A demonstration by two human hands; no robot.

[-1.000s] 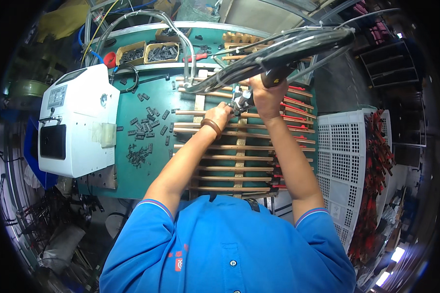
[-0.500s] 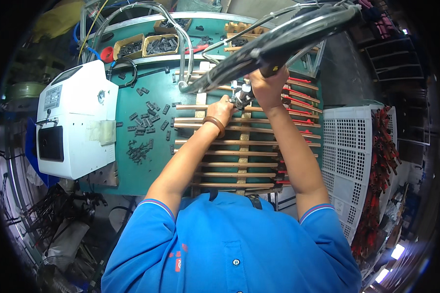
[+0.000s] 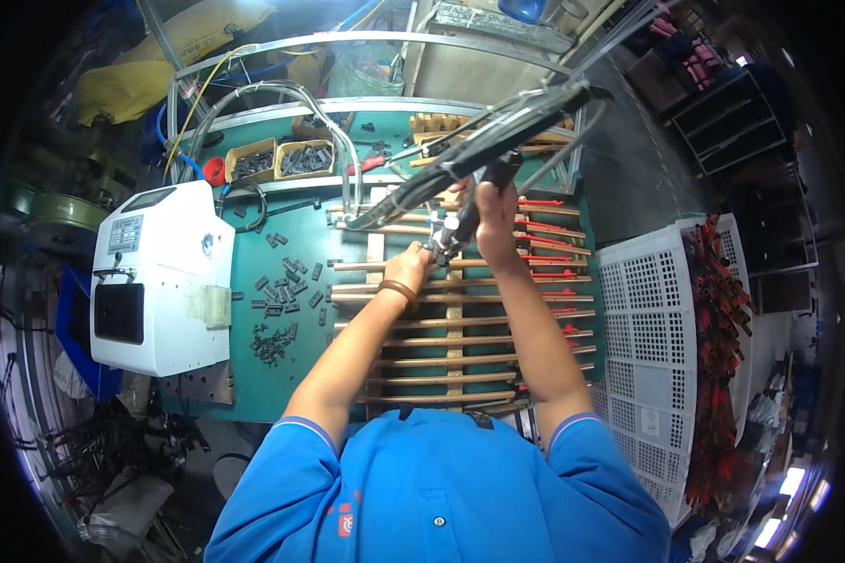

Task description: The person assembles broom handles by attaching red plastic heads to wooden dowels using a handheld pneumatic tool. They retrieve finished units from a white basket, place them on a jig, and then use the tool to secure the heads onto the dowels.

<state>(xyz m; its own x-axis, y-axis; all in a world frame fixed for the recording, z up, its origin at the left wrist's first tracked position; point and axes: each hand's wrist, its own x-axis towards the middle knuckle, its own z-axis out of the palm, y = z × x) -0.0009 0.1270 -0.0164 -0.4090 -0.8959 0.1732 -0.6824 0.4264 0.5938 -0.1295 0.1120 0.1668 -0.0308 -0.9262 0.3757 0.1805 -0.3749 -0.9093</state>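
My right hand [image 3: 496, 225] is wrapped round the black handle of an automatic-feed screwdriver [image 3: 499, 173], whose silver nose slants down to the left. My left hand [image 3: 409, 268], with a brown bangle at the wrist, has its fingers closed together at the tool's tip. What they pinch there is too small to make out. Beneath both hands lies a row of copper-coloured rods [image 3: 418, 361], set side by side across wooden strips [image 3: 454, 340]. Red parts [image 3: 545, 225] sit along the right ends of several rods.
Loose black plastic pieces [image 3: 286, 286] and a dark heap of small parts [image 3: 272, 345] lie left of the rods. A white machine [image 3: 160, 281] stands farther left. Boxes of black parts [image 3: 305, 158] are at the back. A white crate [image 3: 643, 319] stands right, beside bundled red-and-black pieces [image 3: 714, 338].
The view has shifted, so the bench appears lower. My right hand and the screwdriver are more tilted over the rods, and my left hand stays at the tool's tip.
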